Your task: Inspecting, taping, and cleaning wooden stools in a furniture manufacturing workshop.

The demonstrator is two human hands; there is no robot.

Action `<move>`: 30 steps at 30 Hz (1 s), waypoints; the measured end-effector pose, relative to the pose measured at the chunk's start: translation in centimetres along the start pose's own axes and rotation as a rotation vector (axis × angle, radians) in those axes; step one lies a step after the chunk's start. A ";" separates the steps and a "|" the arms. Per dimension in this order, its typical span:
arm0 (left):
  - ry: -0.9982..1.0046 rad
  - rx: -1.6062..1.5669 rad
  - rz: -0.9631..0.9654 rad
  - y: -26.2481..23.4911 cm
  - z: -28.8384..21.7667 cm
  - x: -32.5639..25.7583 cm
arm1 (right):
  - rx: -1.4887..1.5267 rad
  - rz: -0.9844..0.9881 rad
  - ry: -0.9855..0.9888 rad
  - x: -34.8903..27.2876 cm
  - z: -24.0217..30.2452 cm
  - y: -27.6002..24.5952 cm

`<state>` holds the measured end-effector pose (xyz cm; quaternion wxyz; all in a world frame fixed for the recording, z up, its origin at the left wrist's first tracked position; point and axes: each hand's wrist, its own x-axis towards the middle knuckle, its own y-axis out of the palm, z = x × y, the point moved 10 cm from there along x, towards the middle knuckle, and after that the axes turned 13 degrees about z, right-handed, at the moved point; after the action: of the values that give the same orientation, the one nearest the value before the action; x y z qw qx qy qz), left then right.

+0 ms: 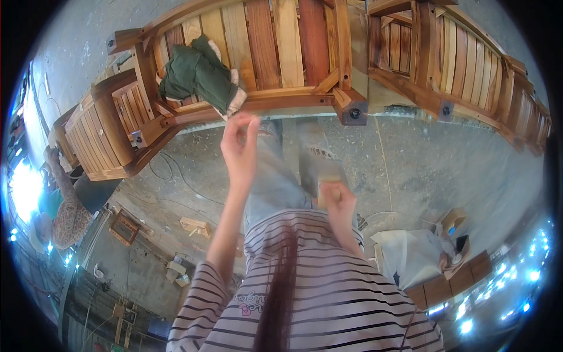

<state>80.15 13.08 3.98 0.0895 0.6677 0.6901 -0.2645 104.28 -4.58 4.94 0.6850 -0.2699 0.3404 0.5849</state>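
The green cloth (196, 76) lay bunched on the slatted seat of a wooden chair (281, 47), its pale edge hanging over the front rail. Our left hand (239, 144) was raised just below that edge, fingers pinched; we couldn't tell whether they'd caught the fabric. Our right hand (339, 205) was clenched on a small tan block (328, 188) at waist level. Prob. the reach-for-cloth step; a firm grip would need fingers closed on the hem. Block's face was hidden, approx. half covered. A 2nd chair (463, 64) stood to the right, cut off by the rim.
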 end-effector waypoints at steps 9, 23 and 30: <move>0.166 0.160 0.429 6.9 -5.5 0.0 | 0.152 0.086 -0.090 3.4 0.5 0.0; 0.031 0.013 0.565 4.4 -0.4 -3.8 | 0.108 0.235 -0.104 5.4 3.6 4.4; -0.066 0.021 0.425 -0.8 2.0 -3.6 | -0.006 0.368 -0.118 5.3 6.4 8.9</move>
<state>79.25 8.96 4.16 0.1589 0.7901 0.5275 -0.2687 96.94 5.16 5.00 0.5843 -0.1704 0.3415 0.7162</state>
